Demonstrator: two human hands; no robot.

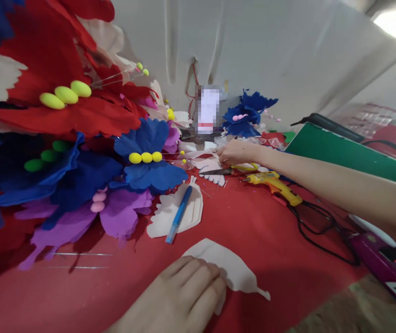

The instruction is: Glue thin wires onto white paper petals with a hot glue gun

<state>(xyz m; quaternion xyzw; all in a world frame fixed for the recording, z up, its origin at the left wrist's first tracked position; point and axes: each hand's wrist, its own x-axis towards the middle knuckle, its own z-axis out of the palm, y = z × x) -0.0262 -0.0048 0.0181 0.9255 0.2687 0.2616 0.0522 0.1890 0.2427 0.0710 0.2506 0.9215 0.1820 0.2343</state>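
Observation:
My left hand (184, 293) is at the front of the red tabletop, its fingers curled over a white wing-shaped cutout (234, 266) with a small stem at one end. Farther back, my right hand (236, 151) reaches down among white scraps, fingers drawn together; what they hold, if anything, is hidden. Just below that hand lie scissors (219, 171) with yellow handles, partly over a scalloped white piece. Between the hands, a blue pen (180, 212) rests across a stack of white wing cutouts (159, 217).
Fabric butterflies in red, blue and purple crowd the left, including a blue butterfly (145, 134). On the right are a yellow glue gun (277, 185) with a black cord, a magenta power strip (381, 263) and a green board (350, 155). A lit phone (207, 108) stands at the back.

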